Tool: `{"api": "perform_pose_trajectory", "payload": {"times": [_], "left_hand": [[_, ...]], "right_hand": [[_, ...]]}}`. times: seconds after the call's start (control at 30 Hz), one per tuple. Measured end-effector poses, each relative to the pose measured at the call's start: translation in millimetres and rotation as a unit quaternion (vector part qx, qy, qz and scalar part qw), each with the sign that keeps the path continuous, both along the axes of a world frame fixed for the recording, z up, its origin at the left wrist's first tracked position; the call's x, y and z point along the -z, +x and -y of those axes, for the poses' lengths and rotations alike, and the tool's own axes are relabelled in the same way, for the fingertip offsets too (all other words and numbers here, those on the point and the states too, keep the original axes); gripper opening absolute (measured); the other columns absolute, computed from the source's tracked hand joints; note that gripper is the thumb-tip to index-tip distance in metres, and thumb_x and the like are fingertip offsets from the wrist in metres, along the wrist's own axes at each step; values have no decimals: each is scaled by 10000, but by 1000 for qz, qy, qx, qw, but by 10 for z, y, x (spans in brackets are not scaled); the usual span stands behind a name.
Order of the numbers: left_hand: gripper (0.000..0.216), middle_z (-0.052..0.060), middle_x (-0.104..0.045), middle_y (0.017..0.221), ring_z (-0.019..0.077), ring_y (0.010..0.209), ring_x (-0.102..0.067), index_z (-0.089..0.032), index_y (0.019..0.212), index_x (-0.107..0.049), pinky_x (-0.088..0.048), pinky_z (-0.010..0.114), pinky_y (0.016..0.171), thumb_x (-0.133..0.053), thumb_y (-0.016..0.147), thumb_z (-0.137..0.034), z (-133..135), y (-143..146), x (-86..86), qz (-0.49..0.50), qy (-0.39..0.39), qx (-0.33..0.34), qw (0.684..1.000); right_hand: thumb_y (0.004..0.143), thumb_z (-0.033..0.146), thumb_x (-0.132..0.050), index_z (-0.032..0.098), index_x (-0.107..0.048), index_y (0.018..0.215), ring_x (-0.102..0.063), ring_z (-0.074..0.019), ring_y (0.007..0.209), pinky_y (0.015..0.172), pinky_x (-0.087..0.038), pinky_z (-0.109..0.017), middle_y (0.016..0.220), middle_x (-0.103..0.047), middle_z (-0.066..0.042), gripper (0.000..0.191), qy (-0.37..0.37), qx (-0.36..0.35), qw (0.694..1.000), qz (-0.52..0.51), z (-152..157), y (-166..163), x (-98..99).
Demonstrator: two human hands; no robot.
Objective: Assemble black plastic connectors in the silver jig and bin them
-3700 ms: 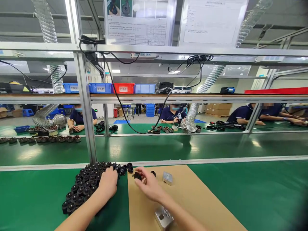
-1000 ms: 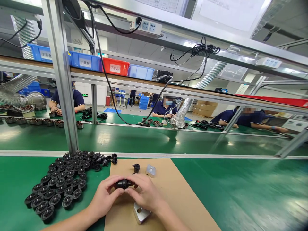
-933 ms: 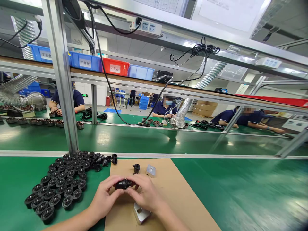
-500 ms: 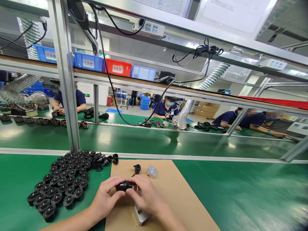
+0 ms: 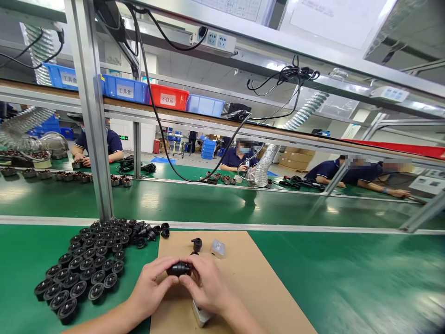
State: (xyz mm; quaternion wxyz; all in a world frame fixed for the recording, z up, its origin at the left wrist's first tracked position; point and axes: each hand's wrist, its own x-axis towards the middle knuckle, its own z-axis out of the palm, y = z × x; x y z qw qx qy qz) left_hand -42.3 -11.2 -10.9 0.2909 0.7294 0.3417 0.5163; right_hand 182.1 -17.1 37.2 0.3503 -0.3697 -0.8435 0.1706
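The left hand (image 5: 151, 285) and the right hand (image 5: 210, 285) are pinching a black cylindrical plastic part (image 5: 178, 269) from opposite ends above a brown cardboard sheet (image 5: 253, 278), fingers (image 5: 156, 264) curled around it, probably to hold it steady. Black round plastic parts (image 5: 79, 290) are standing in close rows at the left, likely for easy reach, and a silver metal block (image 5: 200, 316) is lying partly hidden below the right hand. On the metal-framed shelf (image 5: 194, 123), two blue plastic bins (image 5: 113, 87) are showing 工具盒 and a red plastic bin (image 5: 162, 93) 不良品.
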Motion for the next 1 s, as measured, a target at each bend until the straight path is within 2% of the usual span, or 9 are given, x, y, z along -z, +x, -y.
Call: {"api": "perform_pose_trajectory", "payload": {"times": [0.1, 0.17, 0.3, 0.43, 0.6, 0.7, 0.77, 0.9, 1.0], "left_hand": [[440, 53, -782, 1340, 276, 1240, -737, -353, 1386, -711, -586, 396, 1110, -725, 960, -247, 17, -11, 8, -24, 52, 0, 998], [439, 77, -752, 1393, 278, 1263, -727, -319, 1451, -660, -587, 402, 1109, -652, 1014, -280, 23, -4, 8, -32, 18, -18, 999], [333, 101, -806, 1272, 279, 1134, -776, -257, 1323, -746, -632, 401, 1018, -639, 1008, -256, 9, 23, -11, -42, -22, -38, 998], [368, 65, -804, 1240, 258, 1164, -740, -275, 1254, -759, -585, 407, 1082, -696, 920, -135, -5, 28, -19, -59, 4, -32, 998], [788, 135, -676, 1460, 308, 1352, -623, -207, 1527, -529, -501, 476, 1197, -816, 800, -110, 35, 17, -106, -158, -27, -36, 986], [940, 199, -558, 1564, 317, 1446, -527, -130, 1624, -354, -441, 465, 1247, -832, 816, -170, 50, 1, -307, -305, -72, -51, 948], [794, 165, -605, 1509, 306, 1397, -562, -166, 1563, -464, -466, 439, 1217, -807, 847, -179, 25, -54, -491, -358, -77, -52, 929], [354, 133, -752, 1215, 355, 1171, -702, -194, 1177, -766, -575, 457, 1030, -814, 828, -155, -106, -372, -901, -456, -93, -51, 884], [478, 151, -789, 1108, 424, 1054, -751, -176, 1068, -800, -604, 488, 926, -965, 622, -133, -188, -712, -1184, -542, -128, -52, 829]], "right_hand": [[1015, 379, -568, 205, -656, 924, -507, -151, 586, 564, -359, -282, 698, -587, 12, 214, -48, 27, 998, -40, 5, -23, 22], [1015, 396, -580, 200, -650, 910, -474, -138, 555, 539, -330, -275, 668, -561, 24, 233, -74, 37, 995, -49, -11, -10, 30], [1009, 420, -608, 196, -672, 965, -473, -138, 550, 535, -325, -274, 681, -581, 21, 237, -103, 31, 993, -48, -61, 15, 68], [1023, 513, -568, 193, -676, 896, -490, -152, 571, 534, -342, -277, 681, -589, 3, 360, -138, 52, 986, -74, -89, -26, 96], [976, 507, -633, 201, -707, 886, -553, -178, 586, 578, -384, -294, 639, -600, 10, 327, -112, 104, 988, -19, -87, -52, 75], [975, 435, -636, 214, -733, 992, -604, -199, 610, 618, -390, -311, 645, -638, 12, 241, -61, 104, 991, 53, -101, -41, 87], [999, 405, -590, 214, -731, 1011, -615, -206, 606, 609, -372, -320, 653, -657, 6, 238, -39, 99, 990, 93, -121, -53, 100], [1034, 358, -505, 210, -736, 1119, -651, -235, 628, 589, -345, -334, 681, -700, -8, 287, -20, 119, 983, 138, -151, -108, 120], [1027, 349, -521, 210, -708, 1282, -674, -241, 638, 588, -367, -330, 671, -705, 8, 346, -38, 134, 982, 129, -157, -109, 165]]}}
